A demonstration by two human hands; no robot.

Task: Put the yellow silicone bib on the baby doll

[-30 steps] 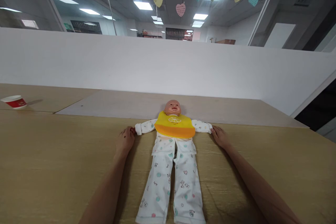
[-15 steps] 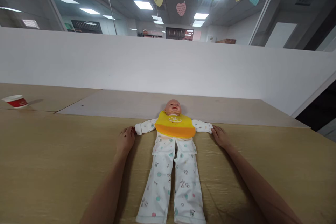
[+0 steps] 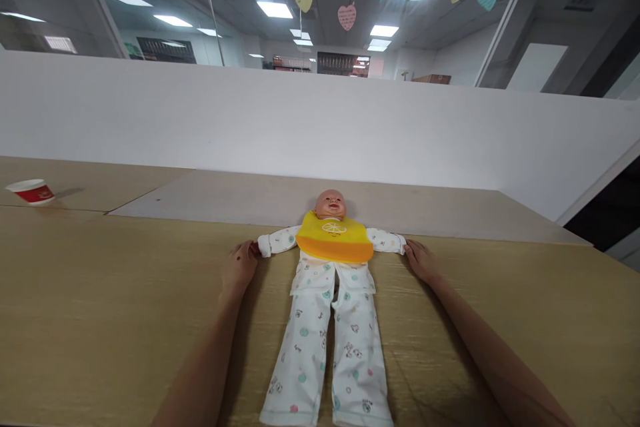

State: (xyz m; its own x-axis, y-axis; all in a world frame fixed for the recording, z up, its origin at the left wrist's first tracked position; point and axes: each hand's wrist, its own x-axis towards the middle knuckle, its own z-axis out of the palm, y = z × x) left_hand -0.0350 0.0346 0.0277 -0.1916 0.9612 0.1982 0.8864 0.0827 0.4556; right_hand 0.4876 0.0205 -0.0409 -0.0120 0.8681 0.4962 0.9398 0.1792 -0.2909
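Observation:
A baby doll [image 3: 331, 204] lies on its back on the table, arms stretched out to both sides. It wears a white printed top and trousers [image 3: 306, 347], with a yellow bib [image 3: 336, 239] that has an orange lower pocket. At the end of the doll's sleeve on the left, my left hand [image 3: 242, 265] is closed on the doll's small hand. My right hand [image 3: 421, 261] has its fingers closed at the cuff of the other sleeve [image 3: 387, 241], where the doll's hand is hidden. The trouser legs lie straight, slightly apart, and reach toward me.
A red and white paper cup [image 3: 33, 192] stands at the far left. The wooden table [image 3: 100, 320] meets a greyish panel [image 3: 225, 197] in front of a white wall [image 3: 310, 123]. Heart-shaped notes [image 3: 347, 17] hang on the glass above.
The whole view has shifted very slightly. Both hands stay at the doll's sleeve ends, and the doll has not moved.

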